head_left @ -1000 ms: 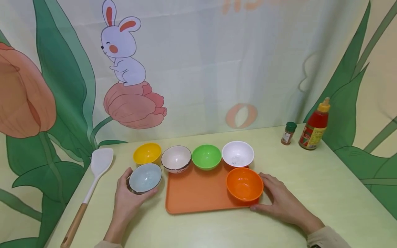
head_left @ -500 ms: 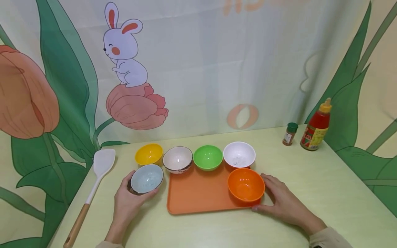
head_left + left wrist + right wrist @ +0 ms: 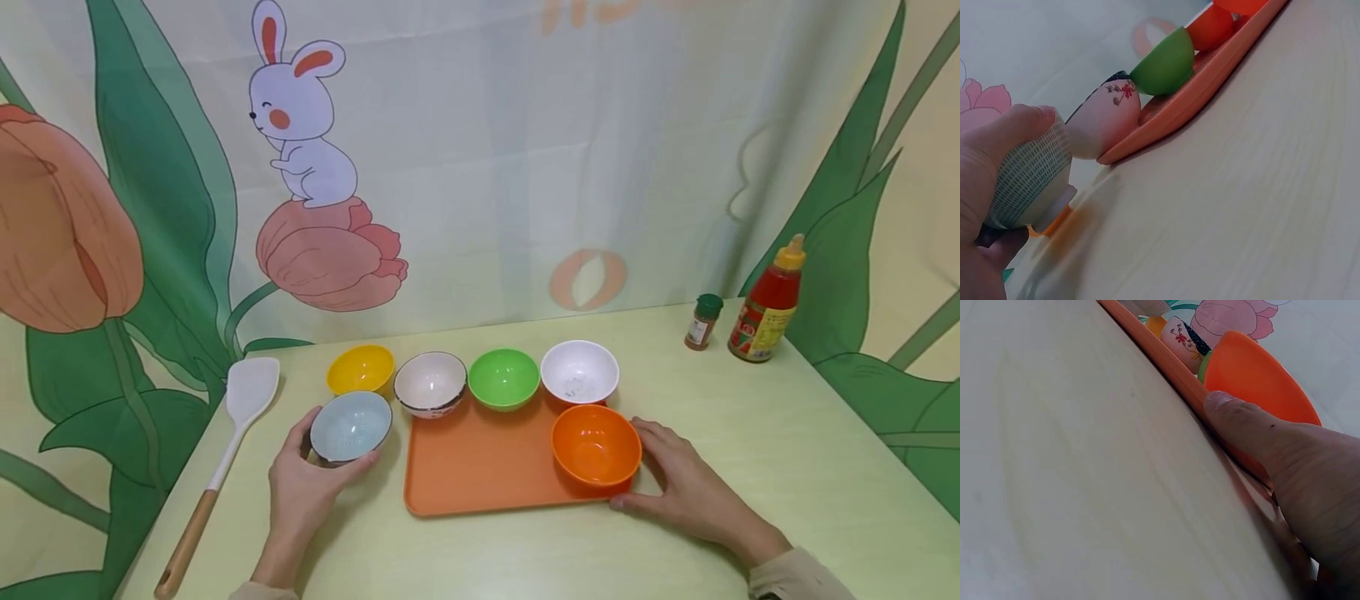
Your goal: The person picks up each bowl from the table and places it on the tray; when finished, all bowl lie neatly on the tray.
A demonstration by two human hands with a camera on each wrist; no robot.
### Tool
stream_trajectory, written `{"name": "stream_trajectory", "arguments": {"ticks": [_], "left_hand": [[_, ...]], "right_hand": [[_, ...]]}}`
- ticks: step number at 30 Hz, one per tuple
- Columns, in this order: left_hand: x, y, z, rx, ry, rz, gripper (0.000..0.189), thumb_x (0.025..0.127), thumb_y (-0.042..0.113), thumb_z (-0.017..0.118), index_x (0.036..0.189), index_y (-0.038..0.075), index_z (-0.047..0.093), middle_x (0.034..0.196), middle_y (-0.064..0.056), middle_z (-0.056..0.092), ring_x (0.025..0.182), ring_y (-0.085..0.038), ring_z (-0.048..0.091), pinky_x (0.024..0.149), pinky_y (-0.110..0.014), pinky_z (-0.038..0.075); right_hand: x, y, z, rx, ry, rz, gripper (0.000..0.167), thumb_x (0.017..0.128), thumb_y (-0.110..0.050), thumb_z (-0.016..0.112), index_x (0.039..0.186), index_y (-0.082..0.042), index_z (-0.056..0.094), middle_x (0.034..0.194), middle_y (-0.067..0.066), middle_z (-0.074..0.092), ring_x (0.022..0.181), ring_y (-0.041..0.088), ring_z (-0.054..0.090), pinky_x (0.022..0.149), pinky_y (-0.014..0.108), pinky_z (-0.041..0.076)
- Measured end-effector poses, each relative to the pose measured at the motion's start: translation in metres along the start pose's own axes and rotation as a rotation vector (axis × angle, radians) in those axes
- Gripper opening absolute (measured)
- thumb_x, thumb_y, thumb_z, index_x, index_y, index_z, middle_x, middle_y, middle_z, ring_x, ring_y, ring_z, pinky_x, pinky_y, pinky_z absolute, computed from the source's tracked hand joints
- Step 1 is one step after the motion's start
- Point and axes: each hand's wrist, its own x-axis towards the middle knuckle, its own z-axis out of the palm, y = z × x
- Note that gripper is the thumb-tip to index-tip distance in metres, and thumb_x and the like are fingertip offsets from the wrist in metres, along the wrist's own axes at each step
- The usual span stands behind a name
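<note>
My left hand [image 3: 311, 483] grips a light blue bowl [image 3: 351, 427] between thumb and fingers, left of the orange tray [image 3: 480, 475]. In the left wrist view the bowl's foot [image 3: 1057, 209] hangs above the table, its patterned side tilted. My right hand [image 3: 690, 487] holds the tray's front right corner, the thumb [image 3: 1241, 419] along the rim and the fingers around the right side, mostly hidden in the right wrist view. Close against this hand, an orange bowl [image 3: 596, 446] rests on the tray.
Yellow [image 3: 360, 371], cream flowered [image 3: 430, 383], green [image 3: 502, 379] and white bowls [image 3: 579, 372] line up behind. A white spatula [image 3: 225, 458] with a wooden handle lies at left. A spice jar [image 3: 702, 322] and a red sauce bottle [image 3: 767, 304] stand back right.
My left hand with the light blue bowl has shifted slightly left and the bowl tilts a little more. My right hand, the tray and the other bowls stay put.
</note>
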Motion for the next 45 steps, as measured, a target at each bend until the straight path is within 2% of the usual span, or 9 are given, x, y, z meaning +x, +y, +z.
{"name": "stream_trajectory", "arguments": {"ticks": [5, 9, 15, 17, 23, 30, 35, 40, 45], "left_hand": [[-0.004, 0.013, -0.002, -0.078, 0.005, 0.004, 0.115, 0.070, 0.024, 0.110, 0.167, 0.012, 0.048, 0.167, -0.012, 0.052, 0.152, -0.029, 0.050, 0.121, -0.047, 0.048], [-0.008, 0.025, -0.001, -0.115, -0.001, 0.038, 0.113, 0.071, 0.019, 0.110, 0.166, 0.013, 0.050, 0.164, -0.007, 0.054, 0.148, -0.026, 0.052, 0.118, -0.043, 0.050], [-0.017, 0.048, 0.004, -0.198, -0.034, 0.109, 0.108, 0.069, 0.009, 0.109, 0.162, 0.013, 0.055, 0.157, -0.005, 0.059, 0.139, -0.023, 0.057, 0.105, -0.015, 0.055], [-0.021, 0.057, 0.007, -0.221, -0.050, 0.125, 0.107, 0.069, 0.008, 0.109, 0.161, 0.014, 0.056, 0.155, -0.004, 0.060, 0.137, -0.021, 0.057, 0.101, -0.011, 0.056], [-0.027, 0.078, 0.022, -0.253, -0.104, 0.191, 0.105, 0.067, 0.004, 0.109, 0.158, 0.015, 0.059, 0.153, -0.002, 0.063, 0.134, -0.020, 0.060, 0.101, -0.015, 0.059], [-0.032, 0.093, 0.050, -0.295, -0.183, 0.238, 0.107, 0.064, 0.004, 0.109, 0.159, 0.014, 0.059, 0.151, -0.002, 0.065, 0.134, -0.022, 0.063, 0.103, -0.024, 0.062], [-0.038, 0.099, 0.069, -0.327, -0.249, 0.244, 0.111, 0.061, 0.005, 0.110, 0.159, 0.012, 0.058, 0.151, -0.004, 0.065, 0.135, -0.025, 0.065, 0.106, -0.030, 0.062], [-0.044, 0.100, 0.088, -0.358, -0.305, 0.227, 0.109, 0.060, 0.007, 0.111, 0.156, 0.016, 0.059, 0.149, -0.006, 0.065, 0.130, -0.030, 0.069, 0.108, -0.032, 0.062], [-0.049, 0.096, 0.105, -0.321, -0.331, 0.205, 0.110, 0.060, 0.012, 0.112, 0.156, 0.016, 0.059, 0.150, -0.005, 0.064, 0.131, -0.029, 0.069, 0.110, -0.033, 0.061]], "right_hand": [[-0.001, -0.001, 0.000, 0.007, -0.001, 0.001, 0.114, 0.082, -0.078, 0.085, 0.166, -0.010, 0.050, 0.174, 0.021, 0.043, 0.158, 0.051, 0.039, 0.122, 0.082, 0.037], [-0.001, 0.000, 0.000, 0.009, 0.000, 0.000, 0.114, 0.082, -0.078, 0.086, 0.167, -0.010, 0.050, 0.174, 0.021, 0.044, 0.158, 0.051, 0.039, 0.121, 0.082, 0.038], [-0.001, 0.001, 0.001, 0.009, 0.004, -0.001, 0.116, 0.082, -0.078, 0.086, 0.167, -0.009, 0.048, 0.173, 0.020, 0.044, 0.157, 0.051, 0.040, 0.121, 0.082, 0.038], [-0.001, 0.001, 0.001, 0.008, 0.004, -0.001, 0.116, 0.082, -0.078, 0.086, 0.167, -0.009, 0.048, 0.173, 0.020, 0.044, 0.157, 0.051, 0.040, 0.120, 0.082, 0.039], [0.000, 0.002, 0.002, 0.003, 0.002, 0.000, 0.117, 0.082, -0.079, 0.085, 0.168, -0.009, 0.047, 0.173, 0.019, 0.045, 0.157, 0.051, 0.040, 0.120, 0.082, 0.039], [0.001, 0.002, 0.000, 0.015, -0.004, 0.017, 0.117, 0.082, -0.078, 0.085, 0.168, -0.010, 0.046, 0.173, 0.019, 0.044, 0.158, 0.051, 0.039, 0.121, 0.082, 0.038], [0.000, 0.002, 0.000, 0.020, -0.008, 0.008, 0.116, 0.082, -0.078, 0.085, 0.168, -0.009, 0.047, 0.174, 0.021, 0.043, 0.157, 0.052, 0.039, 0.120, 0.082, 0.038], [0.001, 0.001, 0.001, 0.010, -0.002, 0.004, 0.115, 0.082, -0.078, 0.085, 0.168, -0.010, 0.048, 0.173, 0.020, 0.044, 0.157, 0.051, 0.040, 0.121, 0.081, 0.039], [0.002, 0.002, 0.001, 0.009, -0.002, -0.001, 0.115, 0.082, -0.078, 0.085, 0.167, -0.010, 0.048, 0.173, 0.020, 0.045, 0.157, 0.051, 0.041, 0.121, 0.081, 0.039]]}}
